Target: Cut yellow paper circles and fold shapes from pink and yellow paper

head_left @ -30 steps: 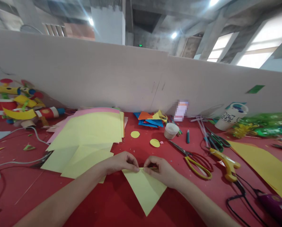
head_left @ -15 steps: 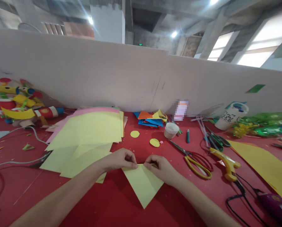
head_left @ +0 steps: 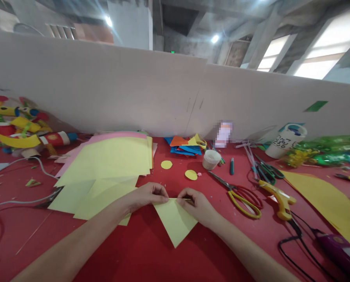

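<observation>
Between my hands is a sheet of pale yellow paper (head_left: 175, 223), its lower corner pointing toward me and its far edge rolled or folded over into a narrow strip. My left hand (head_left: 151, 196) pinches that far edge on the left. My right hand (head_left: 197, 205) pinches the same edge a little to the right, thumb and fingers closed on it. Just beyond the hands lie two yellow paper circles, one on the left (head_left: 166, 164) and one on the right (head_left: 190, 175). A stack of pale yellow sheets (head_left: 113, 156) lies beside my left hand.
Right of my hands lie scissors with red and yellow handles (head_left: 236, 196) and a yellow glue gun (head_left: 277, 197) with a black cord. A small tub (head_left: 211, 159) and blue and orange scraps (head_left: 185, 147) sit farther back. A white partition (head_left: 119, 90) stands behind the red table.
The far edge of the sheet has been rolled over further, and its lower corner has moved up and away from me. Both hands still pinch the edge.
</observation>
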`<state>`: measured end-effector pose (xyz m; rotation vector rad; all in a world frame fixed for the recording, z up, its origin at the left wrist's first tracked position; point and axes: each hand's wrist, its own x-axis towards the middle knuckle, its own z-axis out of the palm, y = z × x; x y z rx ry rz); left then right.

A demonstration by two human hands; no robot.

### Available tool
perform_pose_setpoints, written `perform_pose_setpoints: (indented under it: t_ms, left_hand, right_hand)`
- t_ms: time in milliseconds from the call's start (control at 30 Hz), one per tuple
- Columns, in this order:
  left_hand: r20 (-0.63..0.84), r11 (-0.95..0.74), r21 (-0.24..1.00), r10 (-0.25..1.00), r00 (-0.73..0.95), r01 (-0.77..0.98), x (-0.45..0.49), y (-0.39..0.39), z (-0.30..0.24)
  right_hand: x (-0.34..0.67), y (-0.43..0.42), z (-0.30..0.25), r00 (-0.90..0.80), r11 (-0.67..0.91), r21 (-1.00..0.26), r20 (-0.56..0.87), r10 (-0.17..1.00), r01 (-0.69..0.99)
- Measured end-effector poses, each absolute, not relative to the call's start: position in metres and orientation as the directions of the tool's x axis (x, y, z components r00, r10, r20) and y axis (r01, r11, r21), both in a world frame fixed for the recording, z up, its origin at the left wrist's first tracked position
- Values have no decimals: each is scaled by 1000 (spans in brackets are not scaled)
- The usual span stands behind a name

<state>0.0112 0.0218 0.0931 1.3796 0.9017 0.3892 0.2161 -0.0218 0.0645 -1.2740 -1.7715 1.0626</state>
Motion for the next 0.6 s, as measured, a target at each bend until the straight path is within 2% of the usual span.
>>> perform_pose_setpoints:
  t_ms: [200,600]
  left_hand:
    - [-303,208,952,713,632,222,11,20,92]
    - [-338,216,940,693,637,264,10,24,90]
  right_hand:
    - [215,-21,68,-290,102,-919,-14,957,381]
    - [214,-22,68,-270,158,-888,40,962,433]
